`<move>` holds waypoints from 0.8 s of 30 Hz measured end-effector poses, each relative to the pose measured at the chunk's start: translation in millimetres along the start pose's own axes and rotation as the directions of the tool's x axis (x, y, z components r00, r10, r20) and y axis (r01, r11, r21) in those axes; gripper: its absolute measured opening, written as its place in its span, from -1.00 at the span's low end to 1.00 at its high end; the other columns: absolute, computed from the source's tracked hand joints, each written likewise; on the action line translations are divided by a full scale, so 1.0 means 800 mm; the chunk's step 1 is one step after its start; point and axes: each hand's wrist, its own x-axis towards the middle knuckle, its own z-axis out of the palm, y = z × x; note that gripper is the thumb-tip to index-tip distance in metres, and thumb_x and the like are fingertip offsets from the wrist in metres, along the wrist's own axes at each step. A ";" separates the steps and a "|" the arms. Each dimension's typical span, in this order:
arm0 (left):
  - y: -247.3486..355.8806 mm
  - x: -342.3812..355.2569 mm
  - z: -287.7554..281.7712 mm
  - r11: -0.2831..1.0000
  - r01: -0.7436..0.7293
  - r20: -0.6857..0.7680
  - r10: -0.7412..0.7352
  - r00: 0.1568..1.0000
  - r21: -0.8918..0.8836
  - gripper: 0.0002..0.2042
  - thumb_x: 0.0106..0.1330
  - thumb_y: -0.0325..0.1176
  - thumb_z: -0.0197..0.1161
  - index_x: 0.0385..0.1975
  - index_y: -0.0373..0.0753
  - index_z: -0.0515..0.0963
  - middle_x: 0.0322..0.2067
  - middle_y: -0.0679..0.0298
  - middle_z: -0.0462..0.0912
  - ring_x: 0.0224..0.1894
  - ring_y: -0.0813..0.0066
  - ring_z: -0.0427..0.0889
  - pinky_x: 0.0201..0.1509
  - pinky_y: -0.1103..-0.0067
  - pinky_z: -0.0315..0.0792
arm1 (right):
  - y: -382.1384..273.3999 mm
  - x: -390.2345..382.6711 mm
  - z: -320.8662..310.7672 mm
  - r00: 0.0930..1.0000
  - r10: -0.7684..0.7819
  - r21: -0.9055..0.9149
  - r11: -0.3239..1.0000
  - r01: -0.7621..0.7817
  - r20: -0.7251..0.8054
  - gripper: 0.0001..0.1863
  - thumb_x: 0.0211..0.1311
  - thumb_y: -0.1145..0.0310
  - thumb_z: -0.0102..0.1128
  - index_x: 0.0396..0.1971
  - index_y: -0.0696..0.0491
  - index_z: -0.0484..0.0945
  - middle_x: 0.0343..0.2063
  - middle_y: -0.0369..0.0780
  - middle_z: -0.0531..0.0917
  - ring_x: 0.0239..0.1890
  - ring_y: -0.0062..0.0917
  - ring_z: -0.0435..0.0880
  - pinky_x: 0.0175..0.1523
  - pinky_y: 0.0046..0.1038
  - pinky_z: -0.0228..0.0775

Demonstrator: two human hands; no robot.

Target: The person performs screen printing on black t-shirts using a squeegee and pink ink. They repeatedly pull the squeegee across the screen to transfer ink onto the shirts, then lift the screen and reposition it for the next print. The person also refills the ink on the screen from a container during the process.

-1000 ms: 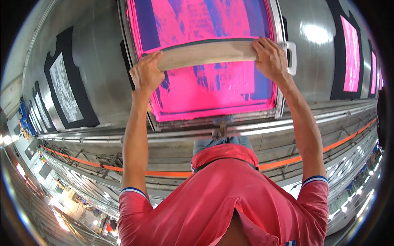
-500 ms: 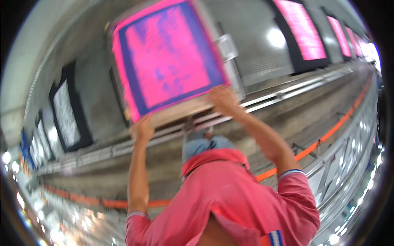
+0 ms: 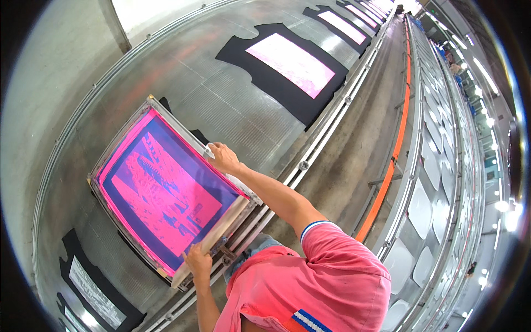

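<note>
A screen printing frame (image 3: 123, 133) lies over the long table, its blue mesh smeared with bright pink ink. A pale wooden bar (image 3: 228, 222) runs along its near edge. My left hand (image 3: 197, 261) is closed around the near edge by the left corner, its fingertips beside the inked border. My right hand (image 3: 224, 159) is closed on a small white handle-like piece (image 3: 209, 150) at the frame's right side; the fingers hide most of it. Dark cloth shows past the frame's far right side, and the frame hides whatever lies directly below it.
Black garment pieces with pink printed panels (image 3: 290, 63) lie along the table (image 3: 238, 102) to the right. Others with whitish panels (image 3: 94, 288) lie to the left. A metal rail (image 3: 323, 135) follows the table's near edge. Across the aisle runs an orange strip (image 3: 394, 160) beside pale boards (image 3: 421, 207).
My right hand has moved from the near edge to the white piece on the frame's right side. My left hand stays near the left corner. The view has turned to the right.
</note>
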 end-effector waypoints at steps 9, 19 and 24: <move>-0.017 -0.003 0.013 0.999 0.015 -0.024 -0.017 1.000 -0.046 -0.60 -0.02 -0.55 0.20 -0.08 -0.32 0.60 -0.04 0.10 0.66 0.10 0.16 0.58 0.34 0.08 0.19 | 0.006 0.041 0.036 0.961 0.243 0.188 0.946 -0.265 0.134 -0.66 0.23 0.24 0.05 -0.04 0.00 0.57 -0.23 -0.01 0.70 -0.12 -0.06 0.67 -0.02 -0.13 0.50; -0.010 0.008 0.004 0.994 0.070 -0.006 -0.071 0.997 -0.085 -0.59 -0.03 -0.57 0.18 -0.09 -0.27 0.63 -0.03 0.08 0.66 0.12 0.16 0.57 0.35 0.11 0.18 | 0.011 0.058 0.043 0.964 0.247 0.256 0.930 -0.265 0.099 -0.73 0.22 0.29 -0.05 -0.22 0.03 0.61 -0.29 0.03 0.68 -0.18 0.03 0.65 -0.07 -0.08 0.49; -0.013 0.006 0.002 0.993 0.090 0.005 -0.090 0.996 -0.080 -0.58 -0.05 -0.57 0.17 -0.09 -0.28 0.63 -0.03 0.06 0.65 0.13 0.14 0.55 0.36 0.11 0.16 | -0.003 0.057 0.031 0.949 0.266 0.238 0.923 -0.302 0.171 -0.72 0.23 0.33 -0.10 -0.20 0.02 0.60 -0.25 0.04 0.68 -0.15 0.03 0.65 -0.04 -0.07 0.49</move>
